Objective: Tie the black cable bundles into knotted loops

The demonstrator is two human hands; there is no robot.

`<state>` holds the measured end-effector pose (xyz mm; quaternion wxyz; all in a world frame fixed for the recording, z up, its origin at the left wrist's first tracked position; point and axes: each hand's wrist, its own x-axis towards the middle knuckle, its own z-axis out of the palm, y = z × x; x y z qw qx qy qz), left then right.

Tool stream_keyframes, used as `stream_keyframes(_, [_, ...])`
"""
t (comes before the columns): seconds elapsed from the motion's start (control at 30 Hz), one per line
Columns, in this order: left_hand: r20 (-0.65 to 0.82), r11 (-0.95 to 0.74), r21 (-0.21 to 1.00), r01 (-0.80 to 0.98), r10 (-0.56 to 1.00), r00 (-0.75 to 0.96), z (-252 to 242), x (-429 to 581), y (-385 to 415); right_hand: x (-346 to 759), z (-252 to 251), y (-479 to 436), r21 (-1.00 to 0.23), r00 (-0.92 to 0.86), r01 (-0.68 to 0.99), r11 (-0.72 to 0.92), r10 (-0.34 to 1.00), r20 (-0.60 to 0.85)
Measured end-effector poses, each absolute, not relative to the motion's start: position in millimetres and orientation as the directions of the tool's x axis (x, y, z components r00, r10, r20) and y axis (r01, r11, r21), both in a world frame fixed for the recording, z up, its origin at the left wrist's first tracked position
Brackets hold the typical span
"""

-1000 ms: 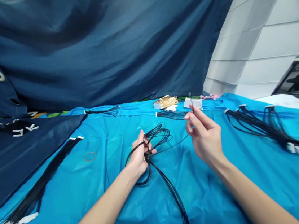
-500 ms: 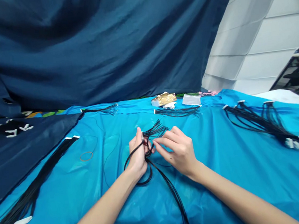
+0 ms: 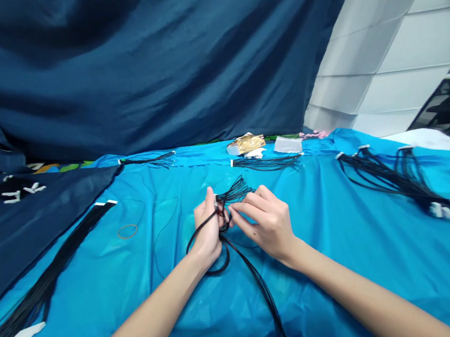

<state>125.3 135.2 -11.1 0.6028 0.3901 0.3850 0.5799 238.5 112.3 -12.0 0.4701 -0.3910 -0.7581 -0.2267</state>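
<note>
A bundle of thin black wires [image 3: 258, 275] is gathered in my left hand [image 3: 208, 228], whose fingers are wrapped round it with the thumb pointing up. From that grip the loose wire ends fan out to the upper right, one loop curls below the wrist, and the long part trails down to the front edge of view. A small white connector shows beside the left thumb. My right hand [image 3: 265, 223] is closed in a pinch at the right side of the bundle, thumb and forefinger on a black wire end. The exact pinch point is too small to make out.
Bunches of black wires with white connectors lie at left [image 3: 63, 256] and right [image 3: 398, 177]. Shorter wire bunches [image 3: 265, 162], a gold packet [image 3: 249, 143] and a translucent box [image 3: 287, 144] lie at the back. A rubber band [image 3: 128, 232] rests on the blue sheet [image 3: 346, 285].
The view has shifted slightly, so the background sits a little higher. Both hands keep nearly the same hold on the wires.
</note>
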Motion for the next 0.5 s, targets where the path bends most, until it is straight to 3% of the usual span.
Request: stream_keyframes(0.5, [0.016, -0.005, 0.921, -0.388, 1.000, 0.024, -10.1, 128.2, 133.7, 239.7, -10.2, 110.0, 0.182, -0.395, 0.810, 0.557, 0.290, 0.872])
